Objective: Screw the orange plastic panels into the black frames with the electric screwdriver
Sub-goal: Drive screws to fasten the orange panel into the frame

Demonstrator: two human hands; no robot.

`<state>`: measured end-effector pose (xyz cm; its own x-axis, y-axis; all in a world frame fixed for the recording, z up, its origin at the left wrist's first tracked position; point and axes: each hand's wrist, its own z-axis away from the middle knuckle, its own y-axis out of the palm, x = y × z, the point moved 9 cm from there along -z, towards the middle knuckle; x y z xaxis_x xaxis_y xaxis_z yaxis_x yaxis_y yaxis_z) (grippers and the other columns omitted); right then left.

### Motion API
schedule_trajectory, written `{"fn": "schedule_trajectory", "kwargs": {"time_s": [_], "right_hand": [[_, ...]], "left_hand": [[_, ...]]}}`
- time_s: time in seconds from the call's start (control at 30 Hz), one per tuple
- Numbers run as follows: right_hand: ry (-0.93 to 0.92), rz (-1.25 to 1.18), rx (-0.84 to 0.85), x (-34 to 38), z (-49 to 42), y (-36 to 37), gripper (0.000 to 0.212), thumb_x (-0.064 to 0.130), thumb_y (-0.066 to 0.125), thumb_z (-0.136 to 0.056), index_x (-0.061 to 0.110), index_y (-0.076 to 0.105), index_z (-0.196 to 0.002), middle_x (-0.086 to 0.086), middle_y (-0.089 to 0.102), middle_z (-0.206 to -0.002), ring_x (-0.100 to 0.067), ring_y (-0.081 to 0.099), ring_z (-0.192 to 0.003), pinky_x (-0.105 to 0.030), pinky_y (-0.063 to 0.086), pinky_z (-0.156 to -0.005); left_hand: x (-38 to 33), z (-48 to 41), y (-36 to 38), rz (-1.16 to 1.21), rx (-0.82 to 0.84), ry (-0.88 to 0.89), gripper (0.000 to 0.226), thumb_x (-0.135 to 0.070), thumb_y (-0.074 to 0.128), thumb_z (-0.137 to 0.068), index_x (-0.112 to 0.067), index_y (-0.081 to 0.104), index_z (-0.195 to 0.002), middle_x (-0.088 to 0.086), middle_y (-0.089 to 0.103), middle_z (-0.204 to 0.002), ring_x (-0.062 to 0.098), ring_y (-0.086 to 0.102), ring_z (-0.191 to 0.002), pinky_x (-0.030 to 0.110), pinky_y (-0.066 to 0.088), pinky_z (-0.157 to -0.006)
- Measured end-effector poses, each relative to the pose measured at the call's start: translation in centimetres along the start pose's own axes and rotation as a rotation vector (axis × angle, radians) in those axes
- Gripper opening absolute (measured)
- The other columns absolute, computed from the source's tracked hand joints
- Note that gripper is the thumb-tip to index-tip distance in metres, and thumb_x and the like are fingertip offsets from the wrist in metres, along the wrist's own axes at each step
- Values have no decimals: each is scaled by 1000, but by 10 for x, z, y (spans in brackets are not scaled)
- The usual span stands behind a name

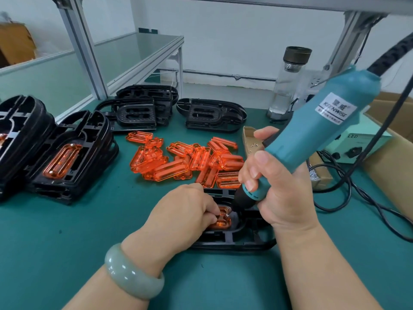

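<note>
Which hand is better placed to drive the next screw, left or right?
Right. The right hand grips the screwdriver, tip at the orange panel in the black frame; the left hand holds that panel.

We see the teal electric screwdriver (312, 135) tilted, tip down on the orange panel (220, 222) seated in the near black frame (234, 243), with loose orange panels (183, 159) heaped behind.

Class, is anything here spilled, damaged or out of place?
Only the loose orange plastic panels: a jumbled, overlapping heap on the green mat, while black plastic frames sit stacked. Nothing looks damaged.
</note>
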<state>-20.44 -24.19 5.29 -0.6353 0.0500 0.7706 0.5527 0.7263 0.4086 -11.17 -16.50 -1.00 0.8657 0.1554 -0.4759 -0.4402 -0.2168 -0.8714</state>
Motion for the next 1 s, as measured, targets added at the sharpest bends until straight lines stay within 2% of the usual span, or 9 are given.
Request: {"fn": "schedule_trajectory", "kwargs": {"time_s": [0.13,0.37,0.6,0.73,0.83,0.9,0.93,1.0], "right_hand": [[-20,-3,-8,3,2,0,22,17,60,-75,23,64,-95,6,48,-52,-12,43,-40,-25,39,-50],[-62,60,47,8,3,11,27,16,62,-74,34,69,-92,6,49,-52,-11,42,-40,-24,39,-48],[-40,-4,21,7,4,4,25,16,61,-72,26,69,-94,4,50,-53,-12,43,-41,-24,38,-50],[-64,-19,48,12,3,6,26,14,61,-73,25,68,-95,4,50,-54,-12,43,-41,-24,37,-51],[-75,-136,30,18,-2,-1,33,22,79,-66,23,67,-97,6,51,-55,-9,46,-43,-25,39,-54],[-64,-201,-39,19,-4,-13,34,29,83,-66,24,68,-97,7,50,-57,-7,46,-44,-23,42,-56],[-55,-214,-89,17,-3,-20,28,24,79,-70,24,67,-96,7,49,-57,-7,46,-44,-23,43,-56],[-26,-232,-177,13,-2,-32,18,16,58,-82,23,63,-98,8,48,-56,-7,45,-44,-22,43,-56]], "left_hand": [[1,0,1,16,3,-2,18,-31,64,-87,-34,72,-102,-11,48,-87,7,43,-86,23,39,-78],[-1,-1,4,-38,25,6,19,-33,60,-89,-35,71,-104,-10,43,-87,8,39,-85,22,35,-73],[-1,0,1,-11,9,-4,15,-33,60,-89,-36,71,-98,-13,40,-80,7,39,-84,22,39,-75],[-3,1,1,-21,8,-10,13,-34,60,-88,-35,71,-95,-13,39,-79,12,48,-93,26,44,-79],[-1,1,1,5,3,-45,17,-34,60,-88,-38,70,-101,-12,44,-87,10,48,-97,32,45,-84],[0,1,1,12,0,-54,15,-34,59,-88,-38,71,-97,-12,44,-87,9,47,-94,32,45,-82],[1,2,2,19,-3,-58,14,-34,60,-88,-37,71,-94,-11,44,-86,9,46,-92,31,45,-81],[2,2,2,34,-7,-58,12,-33,61,-87,-37,71,-91,-11,46,-86,9,46,-90,29,45,-80]]}}
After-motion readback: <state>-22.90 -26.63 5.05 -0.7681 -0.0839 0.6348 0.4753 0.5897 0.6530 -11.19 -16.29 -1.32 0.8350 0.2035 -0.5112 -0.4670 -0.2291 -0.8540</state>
